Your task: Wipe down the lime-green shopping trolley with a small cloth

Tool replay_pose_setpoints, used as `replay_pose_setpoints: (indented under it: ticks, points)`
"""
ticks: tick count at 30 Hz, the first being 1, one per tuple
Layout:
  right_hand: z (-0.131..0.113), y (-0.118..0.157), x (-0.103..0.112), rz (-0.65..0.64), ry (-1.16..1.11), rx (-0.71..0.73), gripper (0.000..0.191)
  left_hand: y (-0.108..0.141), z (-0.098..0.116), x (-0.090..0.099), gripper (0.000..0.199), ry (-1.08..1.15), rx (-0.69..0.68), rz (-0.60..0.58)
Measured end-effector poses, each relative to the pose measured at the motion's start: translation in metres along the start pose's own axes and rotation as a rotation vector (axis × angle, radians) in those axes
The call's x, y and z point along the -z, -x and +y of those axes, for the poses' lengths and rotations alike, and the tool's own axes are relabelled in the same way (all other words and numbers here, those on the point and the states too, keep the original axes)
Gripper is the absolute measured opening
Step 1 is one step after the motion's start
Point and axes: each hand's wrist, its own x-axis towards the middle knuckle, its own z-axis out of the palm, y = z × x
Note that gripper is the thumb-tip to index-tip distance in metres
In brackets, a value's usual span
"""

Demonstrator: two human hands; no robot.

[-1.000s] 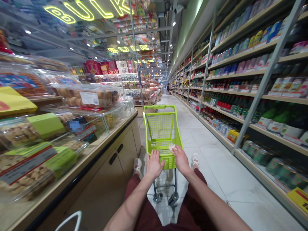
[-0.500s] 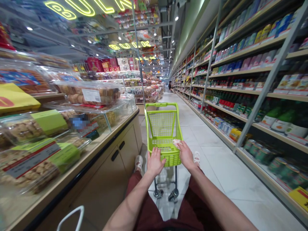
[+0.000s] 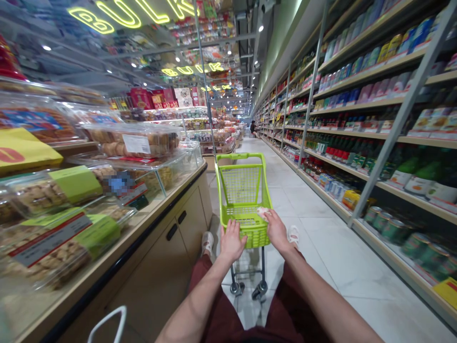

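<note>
A small lime-green shopping cart (image 3: pixel 255 235) stands between my legs, its slatted basket bare inside where I can see. My left hand (image 3: pixel 233 240) lies on the near edge of the basket, fingers stretched forward over the rim and thumb apart. Between the fingers of my right hand (image 3: pixel 278 230) is a crumpled whitish-pink tissue (image 3: pixel 263 213), touching or just above the basket's right side near the near corner; I cannot tell which. Both forearms reach in from below.
At left, a glass-fronted counter (image 3: pixel 167 202) holds clear boxes of baked snacks (image 3: pixel 134 138). Tall shelves (image 3: pixel 342 128) with cans and bottles line the right side. A person (image 3: pixel 253 127) is far down the tiled aisle (image 3: pixel 285 197). A white curved handle (image 3: pixel 110 321) shows at bottom left.
The whole view has shifted very slightly. Both hands keep nearly the same places on the cart, and the tissue is still in my right hand.
</note>
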Motion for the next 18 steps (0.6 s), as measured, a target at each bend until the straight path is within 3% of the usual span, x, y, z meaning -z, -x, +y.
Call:
replay_pose_setpoints:
  ticks: [4, 7, 11, 15, 18]
  points:
    - [-0.039, 0.011, -0.018, -0.113, -0.058, 0.104, 0.052, -0.001, 0.000, 0.000, 0.056, -0.011, -0.016, -0.030]
    - [-0.054, 0.016, -0.023, -0.159, -0.085, 0.145, 0.051, -0.002, -0.002, -0.001, 0.056, -0.022, -0.022, -0.029]
    - [-0.034, 0.013, -0.010, -0.159, -0.072, 0.152, 0.048, -0.002, -0.005, -0.002, 0.056, -0.026, -0.022, -0.028]
    - [0.004, 0.004, 0.013, -0.011, 0.023, -0.013, 0.044, -0.002, -0.003, 0.001, 0.058, -0.001, -0.030, -0.058]
    - [0.009, 0.006, 0.014, 0.006, 0.039, -0.062, 0.046, -0.003, -0.001, 0.001, 0.059, 0.009, -0.025, -0.049]
